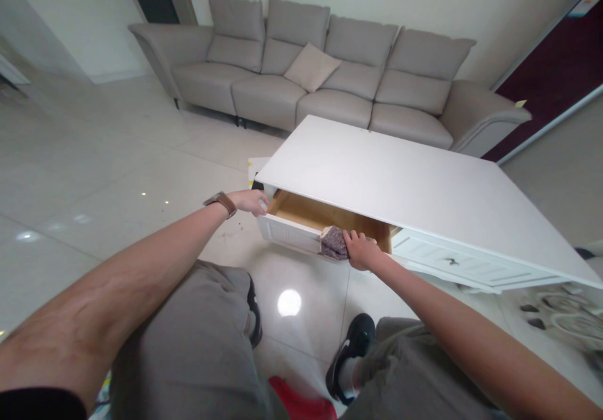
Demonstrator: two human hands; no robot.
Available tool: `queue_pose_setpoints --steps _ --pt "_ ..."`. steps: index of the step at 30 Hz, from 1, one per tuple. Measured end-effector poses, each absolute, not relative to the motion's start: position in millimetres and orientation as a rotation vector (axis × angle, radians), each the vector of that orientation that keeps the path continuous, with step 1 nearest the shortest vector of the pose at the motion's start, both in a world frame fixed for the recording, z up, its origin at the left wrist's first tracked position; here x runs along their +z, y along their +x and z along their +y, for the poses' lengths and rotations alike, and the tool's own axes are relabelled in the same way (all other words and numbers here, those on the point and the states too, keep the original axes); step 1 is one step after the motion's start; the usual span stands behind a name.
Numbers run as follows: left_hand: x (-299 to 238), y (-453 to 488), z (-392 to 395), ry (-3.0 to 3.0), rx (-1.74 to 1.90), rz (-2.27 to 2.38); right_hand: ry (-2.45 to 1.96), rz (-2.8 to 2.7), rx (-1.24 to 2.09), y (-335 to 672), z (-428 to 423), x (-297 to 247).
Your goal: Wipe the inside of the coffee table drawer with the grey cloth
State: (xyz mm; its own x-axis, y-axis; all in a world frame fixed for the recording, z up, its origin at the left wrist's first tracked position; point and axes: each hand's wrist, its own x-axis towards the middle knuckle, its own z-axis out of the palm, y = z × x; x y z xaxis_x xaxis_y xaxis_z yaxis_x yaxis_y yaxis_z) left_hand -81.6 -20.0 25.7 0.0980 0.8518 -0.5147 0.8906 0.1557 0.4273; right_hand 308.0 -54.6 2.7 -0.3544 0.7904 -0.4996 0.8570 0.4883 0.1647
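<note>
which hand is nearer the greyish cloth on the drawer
The right hand: its fingers are on the cloth at the top edge of the drawer front. The left hand is farther off, by the drawer's left corner.

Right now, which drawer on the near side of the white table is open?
The left drawer, with the cloth at its front: its wooden inside shows, while the right drawer is shut.

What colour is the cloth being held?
The cloth is mottled greyish purple, in the head view.
</note>
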Motion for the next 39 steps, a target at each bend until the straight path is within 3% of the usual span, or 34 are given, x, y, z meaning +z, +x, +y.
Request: queue_pose_setpoints --steps 39 --pt "21.7 -82.7 -18.2 1.689 -0.052 1.725 1.336 2.300 -0.196 316.3 -53.1 -4.3"
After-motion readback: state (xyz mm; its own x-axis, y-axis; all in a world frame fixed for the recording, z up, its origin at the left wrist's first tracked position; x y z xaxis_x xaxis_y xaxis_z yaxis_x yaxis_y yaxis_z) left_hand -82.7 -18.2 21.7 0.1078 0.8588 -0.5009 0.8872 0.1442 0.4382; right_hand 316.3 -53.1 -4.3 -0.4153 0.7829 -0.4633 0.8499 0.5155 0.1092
